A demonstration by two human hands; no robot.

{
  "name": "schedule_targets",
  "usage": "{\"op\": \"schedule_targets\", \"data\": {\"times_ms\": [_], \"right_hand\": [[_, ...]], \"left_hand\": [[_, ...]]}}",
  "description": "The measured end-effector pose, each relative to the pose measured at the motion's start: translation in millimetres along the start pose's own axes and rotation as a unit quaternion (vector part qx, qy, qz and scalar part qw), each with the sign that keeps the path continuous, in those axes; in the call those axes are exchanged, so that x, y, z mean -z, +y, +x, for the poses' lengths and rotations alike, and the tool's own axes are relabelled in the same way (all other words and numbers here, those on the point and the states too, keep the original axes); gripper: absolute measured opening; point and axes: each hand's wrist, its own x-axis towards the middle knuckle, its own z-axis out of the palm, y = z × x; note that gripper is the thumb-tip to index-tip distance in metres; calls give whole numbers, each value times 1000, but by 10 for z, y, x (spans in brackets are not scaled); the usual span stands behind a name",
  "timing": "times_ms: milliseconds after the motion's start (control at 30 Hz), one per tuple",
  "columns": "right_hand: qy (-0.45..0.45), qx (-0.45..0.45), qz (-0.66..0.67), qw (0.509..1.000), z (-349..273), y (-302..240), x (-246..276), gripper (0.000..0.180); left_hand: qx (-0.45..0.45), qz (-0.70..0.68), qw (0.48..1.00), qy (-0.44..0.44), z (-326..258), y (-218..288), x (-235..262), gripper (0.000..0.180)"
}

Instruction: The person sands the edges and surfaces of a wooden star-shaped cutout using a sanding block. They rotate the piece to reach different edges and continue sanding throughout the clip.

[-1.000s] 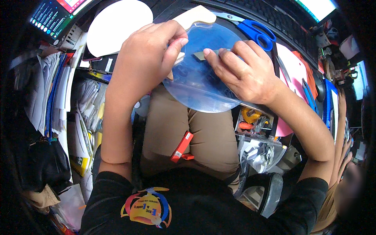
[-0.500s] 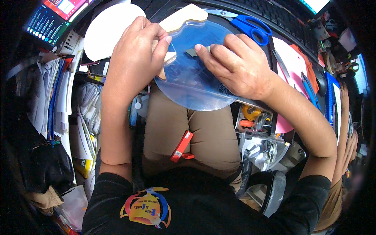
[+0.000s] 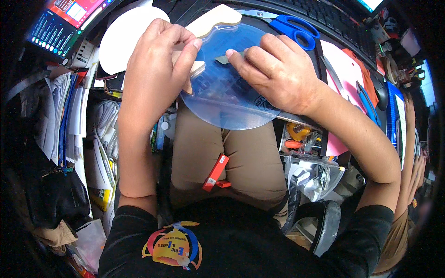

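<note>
A clear, bluish round plastic sheet [image 3: 227, 104] lies at the table's front edge and overhangs my lap. Over its left side, my left hand [image 3: 155, 65] is closed around a small beige piece [image 3: 198, 67] with pointed tips, which looks like wood or board. Most of that piece is hidden by my fingers. My right hand [image 3: 282, 76], above the right part of the sheet, pinches a thin grey-green flat strip [image 3: 222, 60] between thumb and fingers. The strip's end points left toward the beige piece, with a gap between them.
Beyond the sheet lie a cream-coloured block [image 3: 215, 19] and blue-handled scissors [image 3: 296, 31]. A white disc [image 3: 123, 44] is at the left. Pink paper [image 3: 336, 60] and a blue cutter [image 3: 367, 105] lie right. A red box [image 3: 216, 172] rests on my lap; another person's hand [image 3: 417, 173] shows far right.
Both hands keep their holds and have shifted only slightly. The view has moved a little, and the beige piece is turned slightly so more of its side shows.
</note>
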Motion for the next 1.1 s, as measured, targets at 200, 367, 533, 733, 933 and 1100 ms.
{"op": "schedule_targets", "data": {"times_ms": [200,367,533,733,933,1100], "right_hand": [[24,-16,29,999,86,-92,121,49],[21,-184,222,957,253,-324,194,35],[-105,-455,483,741,378,-365,309,28],[-184,-526,505,659,478,-348,239,35],[-189,-537,519,638,481,-291,170,34],[-216,-566,526,597,566,-275,189,32]], "left_hand": [[73,8,997,26,-44,-21,93,19],[56,-84,995,-16,-334,-6,275,30],[1,-78,996,-46,-526,-58,243,50],[6,-34,999,-32,-574,-95,193,41],[6,-5,1000,-28,-567,-68,172,39],[10,-4,999,-31,-558,-61,179,38]]}}
